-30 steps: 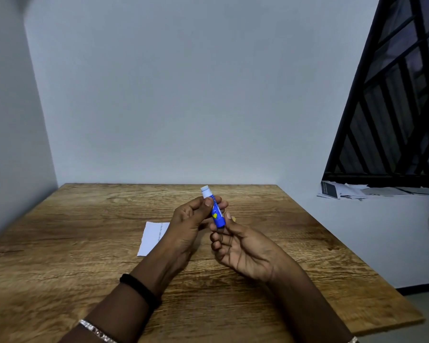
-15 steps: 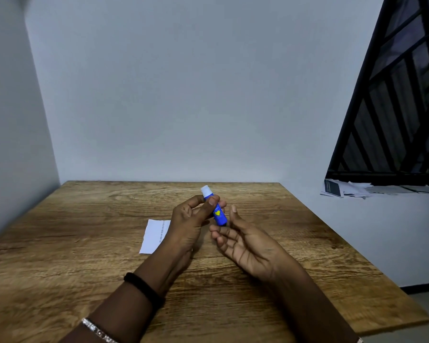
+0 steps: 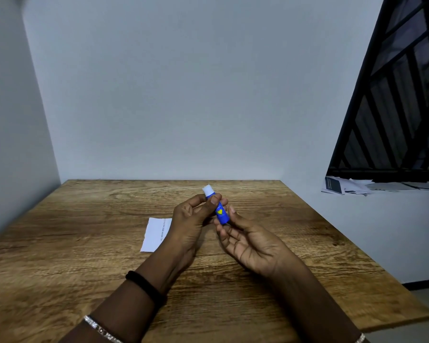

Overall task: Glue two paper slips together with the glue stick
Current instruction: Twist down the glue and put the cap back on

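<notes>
A blue glue stick [image 3: 220,214] with a yellow heart and a white top end is held tilted above the table's middle. My left hand [image 3: 190,219] grips its upper part between thumb and fingers. My right hand [image 3: 248,241] lies palm up just right of it, thumb and fingertips touching the stick's blue base. A white paper slip [image 3: 155,235] with a printed line lies flat on the wooden table [image 3: 72,243], its right edge hidden behind my left hand. I see only this one slip.
Grey walls close in the table at the back and left. To the right, a ledge holds scattered papers and a dark booklet [image 3: 333,185] under a black window grille [image 3: 401,107]. The table's right edge [image 3: 357,246] drops to the floor.
The stick has turned a little, so the yellow heart now faces me. My right fingers have spread out from a tighter curl. Both hands stay in about the same place.
</notes>
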